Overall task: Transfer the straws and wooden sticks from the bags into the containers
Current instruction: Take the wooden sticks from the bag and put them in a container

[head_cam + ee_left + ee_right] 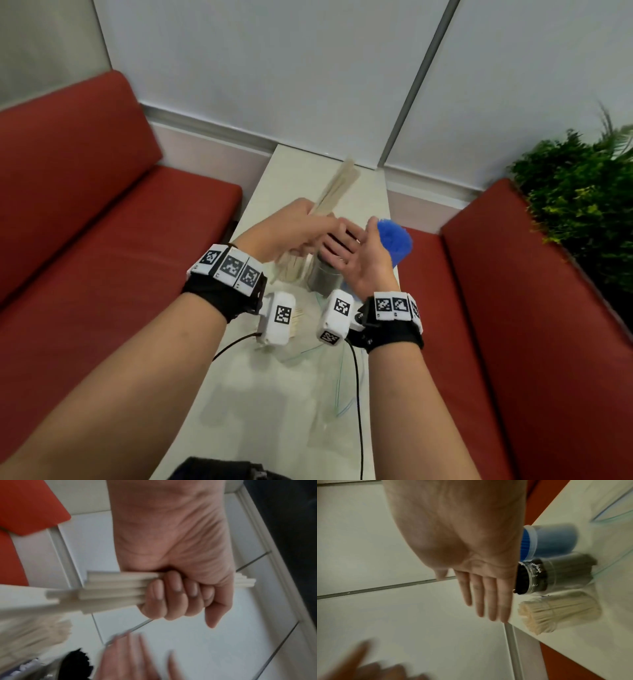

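My left hand (294, 233) grips a bundle of flat pale wooden sticks (337, 188) in a fist (176, 595); the sticks (116, 588) tilt up and away over the table. Beside it my right hand (346, 253) is open with straight fingers (484, 595), held over the clear container of black straws (325, 277) and holding nothing. A container of blue straws (395, 240) stands to the right, and a container of thin wooden sticks (556, 612) stands left of the black one, under my left hand. All three stand upright in a row (556, 574).
Clear empty plastic bags (308, 346) lie on the narrow white table (274, 428) near my wrists. Red sofa seats (102, 257) flank the table on both sides. A green plant (582, 192) stands at the far right. White wall panels close the far end.
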Demonstrator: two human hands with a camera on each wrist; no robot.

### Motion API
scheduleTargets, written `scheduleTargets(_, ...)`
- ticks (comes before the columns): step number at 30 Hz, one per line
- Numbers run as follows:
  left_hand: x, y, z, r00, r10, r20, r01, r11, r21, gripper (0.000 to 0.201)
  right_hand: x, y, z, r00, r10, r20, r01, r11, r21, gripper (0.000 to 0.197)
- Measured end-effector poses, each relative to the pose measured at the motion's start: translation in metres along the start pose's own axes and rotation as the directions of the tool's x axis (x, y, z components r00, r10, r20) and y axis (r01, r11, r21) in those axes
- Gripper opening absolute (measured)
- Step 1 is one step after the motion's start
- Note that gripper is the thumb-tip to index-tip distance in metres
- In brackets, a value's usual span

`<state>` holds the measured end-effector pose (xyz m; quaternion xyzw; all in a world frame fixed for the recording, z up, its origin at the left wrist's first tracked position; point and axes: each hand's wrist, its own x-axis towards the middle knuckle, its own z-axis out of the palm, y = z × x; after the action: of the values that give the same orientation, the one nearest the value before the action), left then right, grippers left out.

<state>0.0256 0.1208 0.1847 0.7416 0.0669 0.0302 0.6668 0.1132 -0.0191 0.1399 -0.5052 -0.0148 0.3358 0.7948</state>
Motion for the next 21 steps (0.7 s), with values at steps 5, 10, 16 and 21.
scheduleTargets(5,-0.003,0.031,0.007,0.943,0.326,0.065,-0.297,0.914,-0.278,0.047,-0.016,0.019,0.003,0.934,0.343,0.098,-0.328,0.934,-0.142,0.08)
scheduleTargets(10,-0.001,0.021,0.016,0.953,0.288,0.096,-0.255,0.932,-0.258,0.046,-0.02,0.009,0.018,0.913,0.301,0.275,-0.312,0.95,-0.004,0.063)
scheduleTargets(16,-0.001,0.001,0.023,0.997,0.064,0.039,-0.057,0.988,-0.145,0.053,-0.031,-0.002,0.028,0.943,0.142,0.302,-0.1,0.984,-0.15,0.077)
scheduleTargets(21,-0.001,-0.019,0.017,0.943,-0.13,0.307,0.166,0.982,-0.094,0.038,-0.039,-0.021,0.018,0.894,-0.008,0.448,0.069,0.99,-0.119,0.081)
